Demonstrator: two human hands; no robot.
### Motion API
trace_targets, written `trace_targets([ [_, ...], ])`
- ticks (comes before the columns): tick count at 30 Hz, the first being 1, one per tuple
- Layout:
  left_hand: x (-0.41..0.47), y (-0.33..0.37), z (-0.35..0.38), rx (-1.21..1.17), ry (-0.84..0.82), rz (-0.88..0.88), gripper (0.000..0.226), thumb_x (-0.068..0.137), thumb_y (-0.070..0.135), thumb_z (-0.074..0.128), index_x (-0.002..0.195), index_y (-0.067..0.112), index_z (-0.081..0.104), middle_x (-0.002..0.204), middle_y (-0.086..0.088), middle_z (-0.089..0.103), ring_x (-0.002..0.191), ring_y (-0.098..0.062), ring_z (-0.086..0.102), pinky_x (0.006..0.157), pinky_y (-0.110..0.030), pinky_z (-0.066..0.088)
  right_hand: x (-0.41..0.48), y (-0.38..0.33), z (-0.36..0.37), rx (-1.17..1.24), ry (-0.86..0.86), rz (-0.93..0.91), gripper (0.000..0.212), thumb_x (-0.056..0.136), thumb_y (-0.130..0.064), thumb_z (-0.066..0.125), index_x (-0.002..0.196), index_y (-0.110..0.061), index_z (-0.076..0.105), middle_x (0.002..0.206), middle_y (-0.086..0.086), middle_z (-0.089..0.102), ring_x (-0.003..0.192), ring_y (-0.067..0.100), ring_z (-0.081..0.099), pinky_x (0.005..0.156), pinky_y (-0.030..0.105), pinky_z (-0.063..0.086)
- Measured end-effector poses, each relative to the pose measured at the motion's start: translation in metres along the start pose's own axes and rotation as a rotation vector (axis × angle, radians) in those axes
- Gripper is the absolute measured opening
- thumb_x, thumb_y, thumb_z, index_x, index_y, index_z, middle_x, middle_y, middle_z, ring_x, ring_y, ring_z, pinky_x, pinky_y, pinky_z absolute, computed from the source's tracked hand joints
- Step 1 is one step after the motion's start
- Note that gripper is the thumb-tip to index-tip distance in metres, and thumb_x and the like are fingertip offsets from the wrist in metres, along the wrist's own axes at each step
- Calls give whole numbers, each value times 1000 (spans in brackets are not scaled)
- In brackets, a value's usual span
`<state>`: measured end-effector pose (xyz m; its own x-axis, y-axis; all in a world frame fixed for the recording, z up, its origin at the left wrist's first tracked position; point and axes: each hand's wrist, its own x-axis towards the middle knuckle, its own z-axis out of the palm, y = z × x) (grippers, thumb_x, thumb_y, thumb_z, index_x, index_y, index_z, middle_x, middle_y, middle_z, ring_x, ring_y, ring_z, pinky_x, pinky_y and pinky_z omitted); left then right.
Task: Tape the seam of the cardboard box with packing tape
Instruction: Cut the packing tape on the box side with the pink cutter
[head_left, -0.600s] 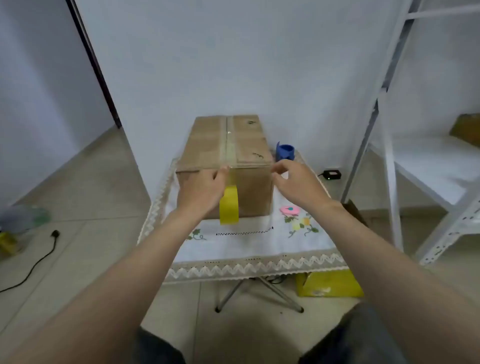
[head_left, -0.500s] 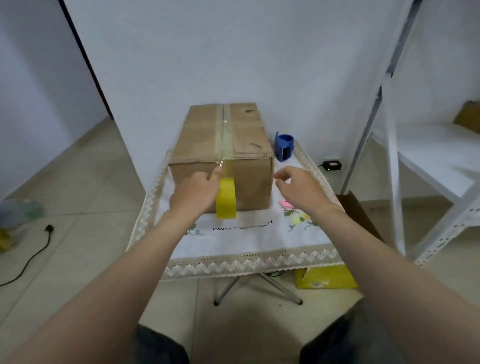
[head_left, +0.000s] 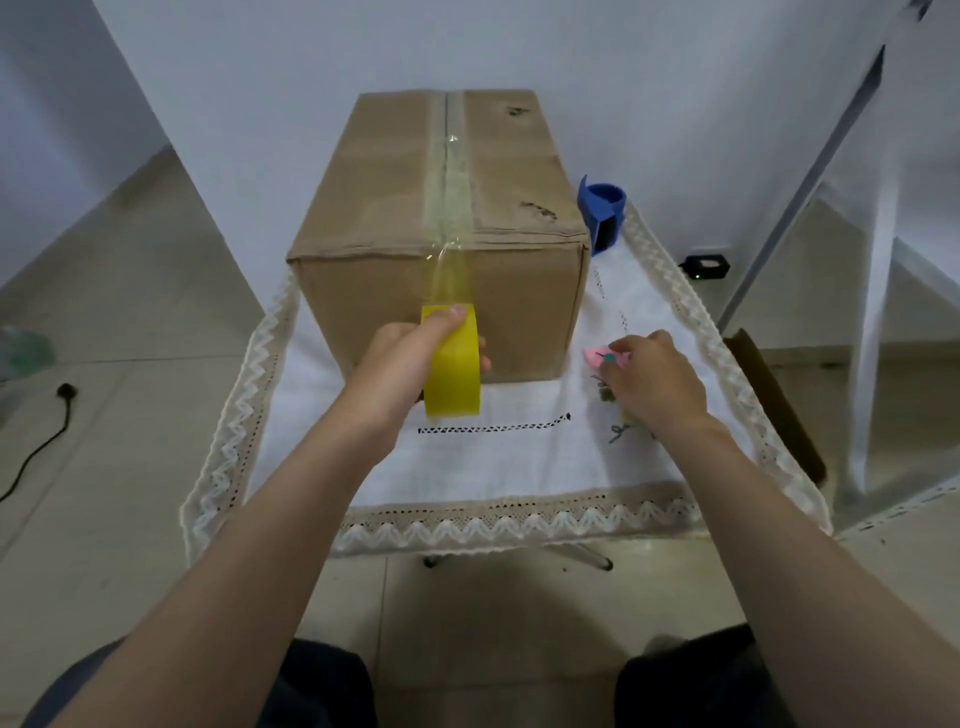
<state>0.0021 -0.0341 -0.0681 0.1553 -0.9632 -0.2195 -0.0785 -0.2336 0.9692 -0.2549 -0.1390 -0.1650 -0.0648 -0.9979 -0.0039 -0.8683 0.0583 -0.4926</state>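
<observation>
A brown cardboard box (head_left: 395, 192) stands on the small table. Clear tape (head_left: 448, 171) runs along its top seam and over the front edge. From that edge a loose strip stretches down to the yellow tape roll (head_left: 453, 374), which my left hand (head_left: 400, 364) grips in front of the box's front face, thumb on top of the roll. My right hand (head_left: 652, 376) hovers low over the tablecloth to the right of the box, fingers loosely bent and holding nothing. Its fingertips are at a pink embroidered flower (head_left: 595, 356) on the cloth.
A white tablecloth with a lace border (head_left: 493, 519) covers the table. A blue tape cutter (head_left: 601, 213) stands behind the box's right corner. White shelving (head_left: 878, 270) is at the right, a black cable (head_left: 36, 447) lies on the floor at the left.
My left hand pulled the roll down from the box's top front edge, drawing tape over the front face. My right hand left the box corner and dropped to the tablecloth.
</observation>
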Motion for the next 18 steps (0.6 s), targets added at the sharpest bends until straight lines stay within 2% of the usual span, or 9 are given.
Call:
trace_targets([
  [2, 3, -3, 3, -104, -7, -8, 37, 104, 38, 57, 88, 9, 75, 79, -11, 77, 70, -28, 72, 81, -43, 58, 3, -3, -2, 25, -39, 7, 34, 95, -54, 63, 113, -25, 67, 116, 3, 61, 100, 30, 64, 87, 43, 55],
  [4, 7, -3, 5, -153, -7, -38, 41, 105, 40, 55, 89, 8, 75, 79, -12, 76, 67, -30, 72, 78, -42, 59, 4, -8, -4, 11, -70, 17, 27, 95, -54, 63, 100, -28, 60, 100, -3, 67, 90, 25, 64, 79, 38, 51],
  [6, 7, 2, 6, -168, -1, -74, 41, 105, 40, 53, 89, 9, 75, 79, -11, 77, 68, -29, 72, 78, -41, 59, 2, -13, -5, 39, -43, 18, 27, 98, -53, 58, 100, -26, 54, 93, -3, 68, 84, 24, 64, 74, 39, 51],
  [8, 7, 4, 8, -156, 12, -99, 40, 104, 38, 53, 87, 10, 76, 77, -8, 78, 65, -25, 72, 74, -37, 59, -3, -20, -7, 325, 61, 6, 29, 103, -51, 50, 109, -22, 46, 98, 0, 72, 76, 25, 67, 69, 42, 56],
  [10, 7, 7, 10, -169, 26, -114, 40, 104, 36, 53, 85, 10, 76, 73, -7, 77, 60, -23, 71, 67, -34, 59, -13, -33, -15, 708, 178, -34, 21, 108, -37, 45, 116, -19, 39, 103, 1, 76, 60, 23, 66, 57, 36, 53],
  [14, 7, 10, 12, -214, 56, -143, 37, 103, 33, 54, 89, 5, 75, 70, -9, 75, 56, -22, 70, 54, -29, 59, -35, -61, -36, 1011, 346, -207, 9, 108, -17, 42, 117, -16, 39, 98, 6, 76, 49, 31, 57, 46, 27, 41],
  [16, 8, 9, 14, -235, 71, -151, 36, 103, 31, 55, 90, 4, 74, 69, -9, 75, 54, -22, 69, 51, -28, 59, -47, -73, -42, 1123, 423, -370, 8, 108, -9, 41, 116, -11, 40, 92, 13, 72, 46, 37, 51, 43, 28, 40],
  [18, 8, 5, 14, -251, 64, -177, 38, 103, 33, 56, 87, 4, 74, 69, -10, 75, 55, -23, 69, 55, -30, 60, -57, -83, -46, 1153, 419, -579, 12, 108, -4, 42, 116, -13, 41, 88, 16, 66, 49, 37, 53, 42, 30, 41],
])
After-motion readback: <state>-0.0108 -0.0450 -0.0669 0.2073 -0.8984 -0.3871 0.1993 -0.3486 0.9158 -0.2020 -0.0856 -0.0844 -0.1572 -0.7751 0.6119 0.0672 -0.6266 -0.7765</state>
